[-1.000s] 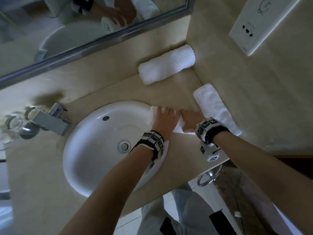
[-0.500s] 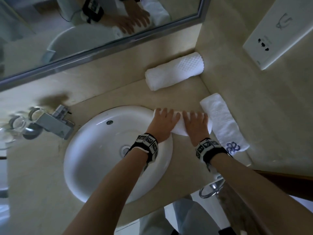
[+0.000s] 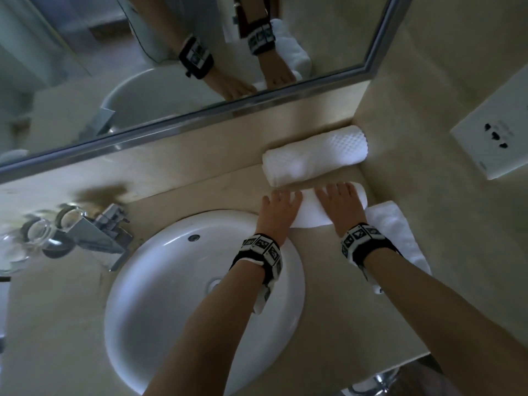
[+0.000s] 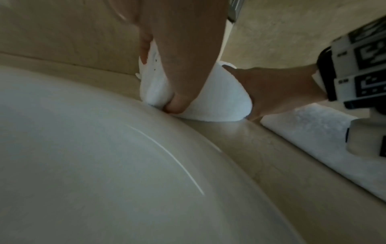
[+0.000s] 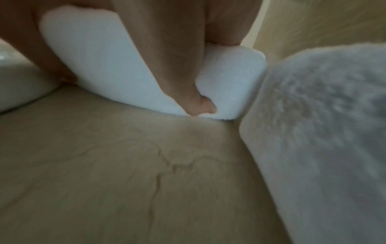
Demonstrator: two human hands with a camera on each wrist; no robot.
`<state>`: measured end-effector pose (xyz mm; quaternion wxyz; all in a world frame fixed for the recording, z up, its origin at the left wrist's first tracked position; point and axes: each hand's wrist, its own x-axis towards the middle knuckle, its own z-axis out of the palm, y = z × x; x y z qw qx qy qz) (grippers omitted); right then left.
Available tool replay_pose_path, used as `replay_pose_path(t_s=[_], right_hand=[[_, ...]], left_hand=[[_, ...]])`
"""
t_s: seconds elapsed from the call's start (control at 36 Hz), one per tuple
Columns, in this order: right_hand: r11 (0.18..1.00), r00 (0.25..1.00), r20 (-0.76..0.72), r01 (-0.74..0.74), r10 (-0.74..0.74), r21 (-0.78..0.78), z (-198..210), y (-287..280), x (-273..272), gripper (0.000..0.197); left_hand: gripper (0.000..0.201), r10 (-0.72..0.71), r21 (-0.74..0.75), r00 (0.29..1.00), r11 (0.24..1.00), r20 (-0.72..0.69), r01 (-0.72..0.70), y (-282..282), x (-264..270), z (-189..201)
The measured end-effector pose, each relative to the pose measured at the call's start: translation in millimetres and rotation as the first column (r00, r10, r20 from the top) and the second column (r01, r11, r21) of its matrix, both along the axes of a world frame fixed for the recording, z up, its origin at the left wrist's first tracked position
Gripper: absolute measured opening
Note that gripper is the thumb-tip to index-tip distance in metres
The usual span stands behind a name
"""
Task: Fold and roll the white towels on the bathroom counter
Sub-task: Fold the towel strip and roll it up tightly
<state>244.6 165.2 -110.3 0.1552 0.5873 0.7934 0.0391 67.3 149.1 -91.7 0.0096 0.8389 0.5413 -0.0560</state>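
Observation:
A small white towel roll lies across the counter just in front of a bigger waffle-textured rolled towel by the back wall. My left hand grips the small roll's left part and my right hand its right part. On both, the fingers lie over the top and the thumb is at the near side. The left wrist view shows my thumb pressed into the roll. My other thumb in the right wrist view digs into the roll. A folded white towel lies flat to the right.
The white round sink fills the counter's middle, its rim under my left wrist. A chrome faucet and glass tumblers stand at the left. The mirror runs along the back; a socket panel hangs on the right wall.
Both hands have rolled the small towel away from me, from the sink's rim to just in front of the waffle roll. The flat tail of the towel has been taken up into the roll.

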Motion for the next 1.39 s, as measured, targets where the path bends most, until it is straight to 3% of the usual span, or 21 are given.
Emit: replay_pose_path(t_s=[0.11, 0.22, 0.31, 0.44, 0.56, 0.64, 0.72, 0.78, 0.83, 0.92, 1.03, 1.11, 1.17, 1.22, 1.31, 1.39], right_hand=[[1.000, 1.000, -0.017, 0.016, -0.016, -0.007, -0.8, 25.4, 7.4, 0.096], [0.996, 0.996, -0.037, 0.085, -0.085, -0.009, 2.8, 43.2, 23.8, 0.068], [0.984, 0.983, -0.042, 0.178, -0.179, -0.025, 7.0, 49.4, 32.0, 0.050], [0.970, 0.968, -0.061, 0.244, -0.243, 0.005, -1.0, 58.0, 34.5, 0.050], [0.967, 0.965, -0.060, 0.255, -0.255, -0.013, 0.4, 61.1, 35.2, 0.051], [0.970, 0.969, -0.041, 0.243, -0.244, -0.029, 1.9, 63.2, 32.6, 0.053], [0.968, 0.960, -0.129, 0.248, -0.249, -0.028, 11.9, 60.8, 30.2, 0.047], [0.954, 0.951, -0.111, 0.274, -0.287, -0.122, 16.3, 56.5, 34.0, 0.054], [0.930, 0.938, -0.101, 0.309, -0.333, -0.197, 22.1, 53.4, 40.8, 0.077], [0.890, 0.882, -0.194, 0.375, -0.429, -0.261, 36.6, 41.8, 48.1, 0.102], [0.818, 0.746, -0.338, 0.501, -0.573, -0.282, 57.7, 14.6, 65.8, 0.102], [0.729, 0.531, -0.516, 0.597, -0.672, -0.335, 58.1, -8.7, 77.4, 0.104], [0.613, 0.369, -0.513, 0.640, -0.775, -0.463, 55.8, -22.5, 84.4, 0.113], [0.500, 0.265, -0.444, 0.641, -0.856, -0.582, 54.5, -34.5, 95.3, 0.103], [0.478, 0.274, -0.410, 0.669, -0.870, -0.569, 60.4, -54.4, 105.0, 0.075], [0.471, 0.334, -0.341, 0.721, -0.879, -0.508, 56.6, -82.8, 99.3, 0.082]], left_hand=[[0.061, 0.070, -0.011, 0.993, 0.998, 0.100, -0.069, 15.5, 8.5, -6.7], [0.043, 0.025, 0.083, 0.992, 0.996, 0.127, -0.035, 29.1, 25.9, -21.6], [0.028, 0.066, 0.093, 0.988, 0.993, 0.137, -0.079, 36.0, 41.9, -29.2], [0.032, 0.087, 0.097, 0.987, 0.990, 0.132, -0.100, 35.8, 49.5, -33.2], [0.043, 0.061, 0.095, 0.992, 0.993, 0.114, -0.072, 40.7, 46.2, -31.1], [0.054, 0.058, -0.001, 0.996, 0.998, 0.069, -0.058, 44.1, 43.6, -27.6], [0.079, 0.070, -0.134, 0.997, 0.988, -0.022, -0.072, 40.3, 42.3, -20.4], [0.096, 0.049, -0.212, 0.998, 0.976, -0.039, -0.057, 39.3, 42.3, -15.9], [0.110, 0.058, -0.258, 0.998, 0.964, -0.027, -0.063, 39.3, 40.8, -8.4], [0.116, 0.043, -0.247, 0.999, 0.968, 0.005, -0.040, 31.0, 36.3, 2.9], [0.108, -0.058, -0.142, 0.997, 0.988, 0.056, 0.066, 15.0, 28.3, 17.8], [0.104, -0.098, -0.173, 0.994, 0.979, 0.046, 0.104, 6.6, 22.0, 29.2], [0.103, -0.096, -0.188, 0.995, 0.977, 0.017, 0.098, -0.6, 18.6, 35.9], [0.103, -0.076, -0.184, 0.997, 0.980, 0.021, 0.079, -7.1, 17.7, 41.5], [0.101, -0.045, -0.169, 0.998, 0.984, 0.053, 0.053, -18.2, 19.8, 49.4], [0.100, -0.044, -0.205, 0.997, 0.977, 0.060, 0.056, -28.5, 21.8, 49.5]])
